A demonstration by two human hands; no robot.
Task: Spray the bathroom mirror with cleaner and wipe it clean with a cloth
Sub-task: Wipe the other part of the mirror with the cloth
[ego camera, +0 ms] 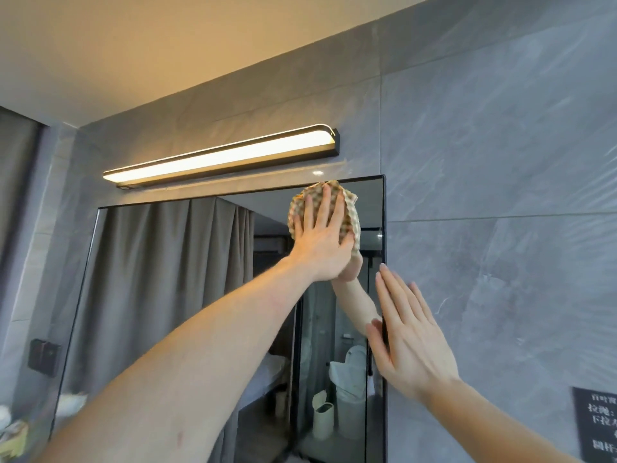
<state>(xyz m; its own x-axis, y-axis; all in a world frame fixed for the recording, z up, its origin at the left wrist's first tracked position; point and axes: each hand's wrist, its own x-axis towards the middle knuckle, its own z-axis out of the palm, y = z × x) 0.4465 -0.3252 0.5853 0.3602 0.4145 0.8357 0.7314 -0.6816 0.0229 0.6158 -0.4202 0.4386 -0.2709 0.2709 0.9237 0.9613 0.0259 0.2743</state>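
Head view:
Left hand (320, 235): fingers straight and spread, palm pressing the cloth (350, 212) flat on the glass; nothing gripped.
Cloth: checked, bunched, at the mirror's 1 o'clock corner, touching the top frame edge.
Mirror (160, 295): dark-framed, on the grey wall (500, 145); reflects a curtain and the left arm.
Right hand (407, 335): fingers straight and close together, flat at the mirror's 3 o'clock edge, thumb on the glass side, fingers on the wall side; holds nothing.
Lamp (220, 157): lit bar just above the mirror, at 11 o'clock from the cloth.
Cleaner: not in view.
Risk, cloth: held by palm pressure only; a fast stroke could let it slide out and drop.
Risk, smears: right thumb on the glass will likely leave prints on that edge.
Risk, lamp: an upward stroke past the frame could knock it.
Risk, coverage: the 9 o'clock side and lower glass look untouched; may get missed.
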